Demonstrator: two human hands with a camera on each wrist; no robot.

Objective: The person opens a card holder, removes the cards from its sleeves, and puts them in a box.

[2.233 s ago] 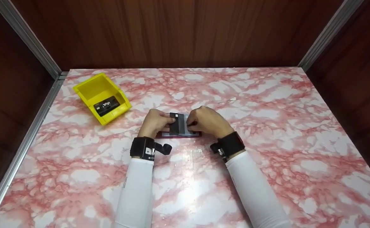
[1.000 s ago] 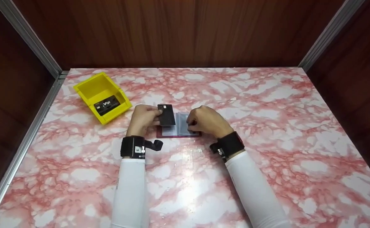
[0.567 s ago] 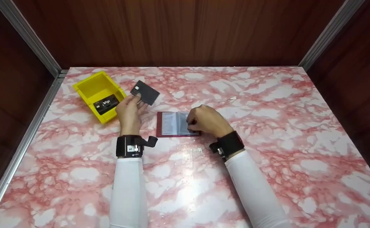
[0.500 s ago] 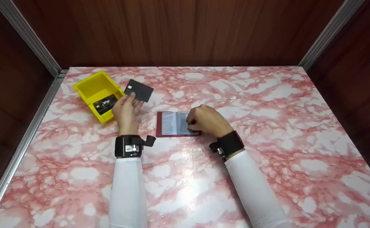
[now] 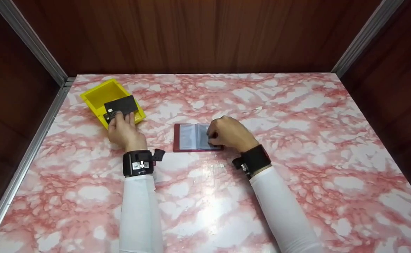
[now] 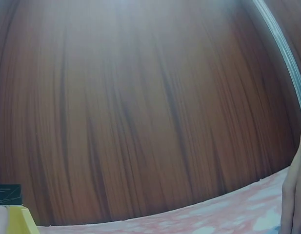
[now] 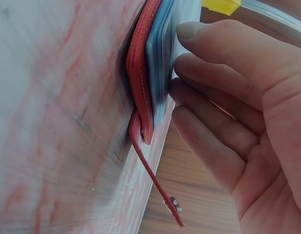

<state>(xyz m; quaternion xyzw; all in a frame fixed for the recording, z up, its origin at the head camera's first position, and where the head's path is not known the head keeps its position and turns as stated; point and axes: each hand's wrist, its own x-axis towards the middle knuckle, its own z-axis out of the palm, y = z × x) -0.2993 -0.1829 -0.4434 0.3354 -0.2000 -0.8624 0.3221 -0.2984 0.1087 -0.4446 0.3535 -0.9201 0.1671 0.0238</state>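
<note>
While pinching the card [image 5: 123, 104] over the bin [image 5: 104, 94] with the left hand [image 5: 126, 134], probably a put-down: lower it flat inside the bin's rim before letting go. Can't tell whether touching the bin. Lay softly over the second card [image 5: 108, 118], mostly hidden, within the bin. With the right hand [image 5: 232, 133] loosely bent, fingertips [image 7: 183, 62] against the holder [image 5: 176, 138], right of the bin: press lightly, avoid creasing pages [image 5: 188, 137].

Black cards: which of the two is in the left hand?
The upper card, which the left hand holds over the yellow bin. The lower card is mostly hidden beneath it in the head view, with just a corner showing.
</note>
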